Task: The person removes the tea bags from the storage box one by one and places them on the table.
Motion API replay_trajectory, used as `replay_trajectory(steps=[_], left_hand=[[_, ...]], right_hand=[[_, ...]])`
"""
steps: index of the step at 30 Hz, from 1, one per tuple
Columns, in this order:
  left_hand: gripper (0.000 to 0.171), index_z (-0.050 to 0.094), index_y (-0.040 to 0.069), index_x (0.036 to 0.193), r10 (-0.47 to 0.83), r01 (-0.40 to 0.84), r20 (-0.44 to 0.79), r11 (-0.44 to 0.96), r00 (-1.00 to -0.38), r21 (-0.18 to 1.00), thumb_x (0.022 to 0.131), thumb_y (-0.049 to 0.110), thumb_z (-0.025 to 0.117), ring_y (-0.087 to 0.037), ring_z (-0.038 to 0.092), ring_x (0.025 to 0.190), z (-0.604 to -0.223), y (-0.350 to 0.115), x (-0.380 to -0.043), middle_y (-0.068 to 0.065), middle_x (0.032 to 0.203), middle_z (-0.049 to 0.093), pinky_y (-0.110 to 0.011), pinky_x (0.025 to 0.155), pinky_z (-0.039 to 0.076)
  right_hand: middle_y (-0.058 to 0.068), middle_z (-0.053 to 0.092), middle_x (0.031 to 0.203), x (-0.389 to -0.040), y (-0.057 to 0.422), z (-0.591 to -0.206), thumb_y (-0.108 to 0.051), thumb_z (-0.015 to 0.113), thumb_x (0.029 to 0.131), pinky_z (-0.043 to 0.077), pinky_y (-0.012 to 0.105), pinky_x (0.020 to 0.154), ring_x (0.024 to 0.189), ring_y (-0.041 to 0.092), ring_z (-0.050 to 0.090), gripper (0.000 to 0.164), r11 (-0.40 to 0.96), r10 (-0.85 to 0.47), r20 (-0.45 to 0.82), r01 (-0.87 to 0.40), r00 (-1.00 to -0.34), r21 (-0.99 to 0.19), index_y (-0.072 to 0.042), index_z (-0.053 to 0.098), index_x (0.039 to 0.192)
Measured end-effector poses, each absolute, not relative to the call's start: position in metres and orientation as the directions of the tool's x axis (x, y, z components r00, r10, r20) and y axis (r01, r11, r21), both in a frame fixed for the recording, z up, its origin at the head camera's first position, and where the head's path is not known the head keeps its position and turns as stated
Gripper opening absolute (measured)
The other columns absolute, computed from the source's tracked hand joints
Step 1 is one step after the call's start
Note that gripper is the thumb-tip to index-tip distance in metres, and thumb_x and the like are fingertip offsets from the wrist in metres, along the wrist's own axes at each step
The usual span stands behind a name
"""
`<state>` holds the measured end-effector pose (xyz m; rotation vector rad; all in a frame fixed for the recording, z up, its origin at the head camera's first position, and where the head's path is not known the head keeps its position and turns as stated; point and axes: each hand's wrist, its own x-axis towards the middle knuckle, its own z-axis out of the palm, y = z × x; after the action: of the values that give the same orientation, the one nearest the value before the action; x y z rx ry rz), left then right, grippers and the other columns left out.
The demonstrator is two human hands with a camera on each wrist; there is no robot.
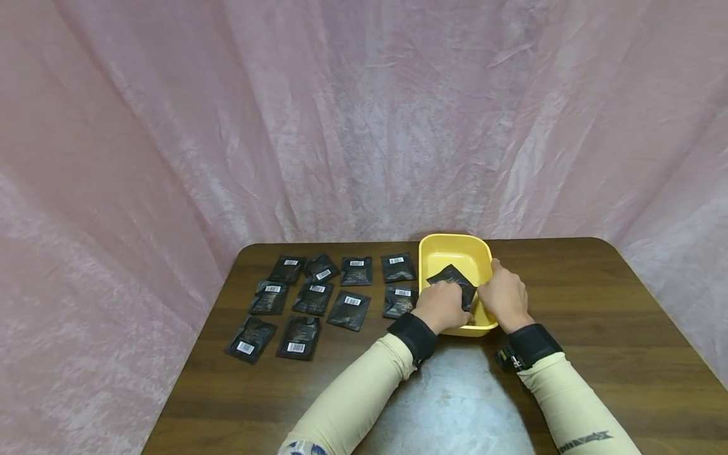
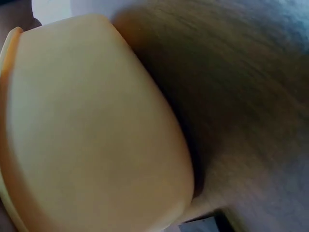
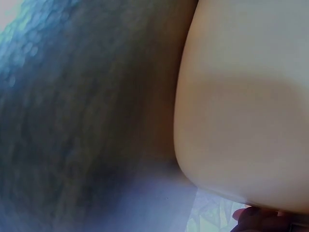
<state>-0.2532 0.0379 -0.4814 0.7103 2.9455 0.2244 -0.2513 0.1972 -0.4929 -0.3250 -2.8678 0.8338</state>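
Observation:
A yellow plastic tub stands near the table's far edge. Reaching over its near left rim, my left hand has its fingers inside and holds a black sachet, whose upper part shows beyond the knuckles. My right hand grips the tub's right rim, thumb side toward the inside. The left wrist view is mostly filled by the tub's outer wall. In the right wrist view the same tub covers the right side, with fingertips at the bottom. Most fingers are hidden in the head view.
Left of the tub, several flat black sachets with white barcode labels lie in loose rows, among them one sachet and another close beside the tub. The wooden table extends right. A pink curtain hangs behind.

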Motion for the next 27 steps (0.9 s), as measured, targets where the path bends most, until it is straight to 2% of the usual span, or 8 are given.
replay_trajectory(steps=[3, 6, 10, 16, 21, 27], left_hand=[[0.029, 0.067, 0.020, 0.077, 0.471, 0.457, -0.045, 0.872, -0.881, 0.176, 0.094, 0.043, 0.074, -0.012, 0.065, 0.073, -0.4840, 0.0357, -0.2530, 0.003, 0.088, 0.072, -0.028, 0.061, 0.052], [0.021, 0.069, 0.018, 0.088, 0.470, 0.461, -0.013, 0.870, -0.882, 0.175, 0.097, 0.036, 0.067, -0.013, 0.068, 0.075, -0.4850, 0.0343, -0.2518, 0.002, 0.092, 0.074, -0.029, 0.061, 0.054], [0.021, 0.071, 0.015, 0.103, 0.456, 0.455, 0.038, 0.873, -0.889, 0.177, 0.101, 0.034, 0.062, -0.015, 0.072, 0.076, -0.4838, 0.0345, -0.2496, 0.000, 0.093, 0.076, -0.030, 0.060, 0.055], [0.019, 0.073, 0.017, 0.111, 0.424, 0.434, 0.091, 0.881, -0.901, 0.190, 0.102, 0.027, 0.061, -0.016, 0.075, 0.075, -0.4841, 0.0347, -0.2451, -0.002, 0.091, 0.079, -0.030, 0.056, 0.055], [0.018, 0.076, 0.017, 0.108, 0.434, 0.452, 0.133, 0.875, -0.891, 0.172, 0.102, 0.023, 0.060, -0.019, 0.078, 0.080, -0.4839, 0.0345, -0.2438, -0.002, 0.094, 0.079, -0.031, 0.059, 0.059], [0.019, 0.078, 0.018, 0.112, 0.448, 0.469, 0.154, 0.873, -0.880, 0.138, 0.097, 0.022, 0.067, -0.014, 0.076, 0.092, -0.4833, 0.0330, -0.2436, 0.002, 0.099, 0.076, -0.027, 0.073, 0.062]], right_hand=[[0.038, 0.070, 0.120, -0.2508, 0.1969, -0.4939, -0.013, 0.060, 0.087, 0.054, 0.059, 0.071, 0.095, 0.054, 0.071, 0.068, 0.821, 0.244, 0.069, 0.168, -0.967, -0.545, 0.002, 0.050, 0.153], [0.039, 0.070, 0.119, -0.2504, 0.1969, -0.4944, -0.012, 0.059, 0.087, 0.054, 0.060, 0.071, 0.095, 0.055, 0.070, 0.066, 0.821, 0.242, 0.082, 0.158, -0.967, -0.549, 0.002, 0.052, 0.150], [0.038, 0.072, 0.111, -0.2497, 0.1970, -0.4936, -0.013, 0.060, 0.086, 0.053, 0.062, 0.069, 0.092, 0.057, 0.070, 0.053, 0.824, 0.245, 0.121, 0.141, -0.962, -0.549, 0.002, 0.058, 0.137], [0.037, 0.072, 0.111, -0.2476, 0.1957, -0.4937, -0.013, 0.061, 0.087, 0.053, 0.061, 0.069, 0.091, 0.056, 0.070, 0.056, 0.826, 0.247, 0.111, 0.149, -0.963, -0.544, 0.003, 0.057, 0.140], [0.038, 0.072, 0.115, -0.2486, 0.1966, -0.4944, -0.013, 0.060, 0.087, 0.054, 0.061, 0.070, 0.094, 0.056, 0.070, 0.062, 0.829, 0.246, 0.096, 0.159, -0.964, -0.536, 0.002, 0.055, 0.146], [0.037, 0.072, 0.115, -0.2509, 0.1974, -0.4937, -0.013, 0.061, 0.087, 0.053, 0.059, 0.070, 0.094, 0.055, 0.070, 0.063, 0.823, 0.253, 0.081, 0.170, -0.964, -0.541, 0.001, 0.054, 0.148]])
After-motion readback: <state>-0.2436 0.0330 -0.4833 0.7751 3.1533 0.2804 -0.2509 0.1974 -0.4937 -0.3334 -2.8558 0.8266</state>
